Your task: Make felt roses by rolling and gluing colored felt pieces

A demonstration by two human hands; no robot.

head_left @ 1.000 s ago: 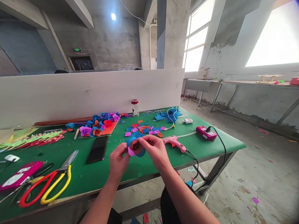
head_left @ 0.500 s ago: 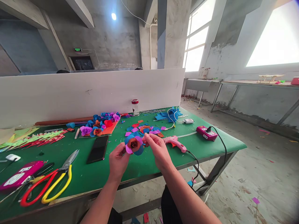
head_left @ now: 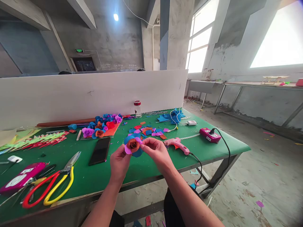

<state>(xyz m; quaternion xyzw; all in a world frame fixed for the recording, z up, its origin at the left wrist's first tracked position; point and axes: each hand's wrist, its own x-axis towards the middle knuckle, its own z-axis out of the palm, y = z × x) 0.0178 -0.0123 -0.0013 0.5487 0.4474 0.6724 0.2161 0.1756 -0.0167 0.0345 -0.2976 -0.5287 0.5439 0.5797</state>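
A paper flower (head_left: 133,145) with a brown centre and purple and blue outer petals is held above the table's front part. My left hand (head_left: 120,162) pinches it at its left side. The fingertips of my right hand (head_left: 157,153) are closed on a petal at its right edge. Behind the flower lie loose coloured paper petals (head_left: 148,130). A pink glue gun (head_left: 179,145) rests just right of my right hand. Left of my left hand is a black phone (head_left: 99,151).
Finished paper flowers (head_left: 104,124) lie at the back, near a glass jar (head_left: 137,109). Red-and-yellow scissors (head_left: 60,181) and a magenta box (head_left: 23,177) are at front left. Another magenta box (head_left: 210,135) with a black cable sits right. A white board (head_left: 94,94) stands behind the table (head_left: 146,171).
The flower has shifted slightly left and tilted between my hands. My right hand has moved left, its fingertips now against the flower's right edge.
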